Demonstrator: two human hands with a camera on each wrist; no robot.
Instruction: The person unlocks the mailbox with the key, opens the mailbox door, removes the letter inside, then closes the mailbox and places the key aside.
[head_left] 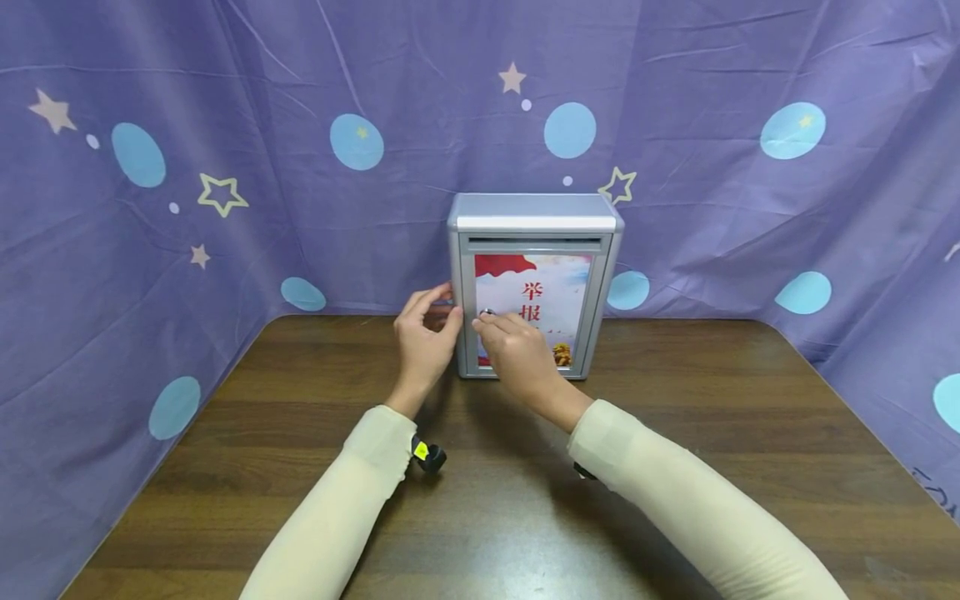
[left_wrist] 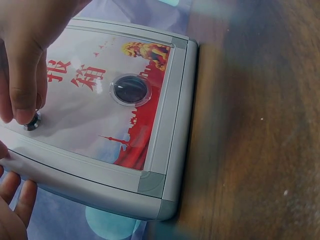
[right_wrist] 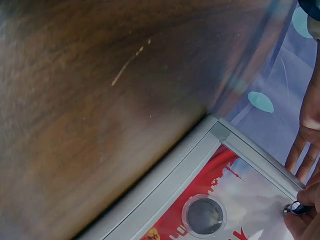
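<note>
A grey metal report box (head_left: 537,223) with a slot near its top stands upright on the table. Its front panel carries red Chinese characters and a round dark window (left_wrist: 131,90). At the box's left edge my left hand (head_left: 426,337) holds it, thumb by the front frame and fingers along the side. My right hand (head_left: 519,354) reaches across the front panel. Its thumb and fingertips pinch a small shiny key at the round metal lock (left_wrist: 33,123) near the panel's left side; the fingers hide most of the key.
The box stands on a brown wooden table (head_left: 300,467), near its back edge. Behind and beside it hangs a purple curtain (head_left: 420,67) with blue spots and stars. A small black wrist camera (head_left: 431,458) sits at my left cuff.
</note>
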